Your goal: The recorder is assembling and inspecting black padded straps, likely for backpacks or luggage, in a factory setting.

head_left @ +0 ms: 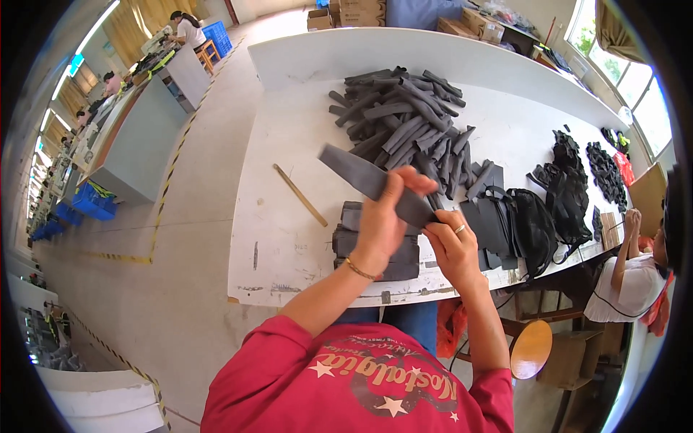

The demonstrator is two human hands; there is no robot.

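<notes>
A flat dark grey fabric-like strip (pixel 352 170) is held slantwise above the white table, its free end pointing to the far left. My left hand (pixel 382 225) is closed loosely around its middle, thumb on top. At the near right end, my right hand (pixel 451 242) pinches the strip between thumb and fingers. Below my hands lies a stack of similar flat dark pieces (pixel 397 270), partly hidden by my left forearm. Beyond them rises a big heap of curled dark grey strips (pixel 404 119).
A thin wooden stick (pixel 300 195) lies left of the stack. To the right are flat dark panels (pixel 485 225), black bags (pixel 534 224) and heaps of black parts (pixel 606 173). A raised white board (pixel 433 45) edges the table's far side. Another person (pixel 628 289) sits at the right.
</notes>
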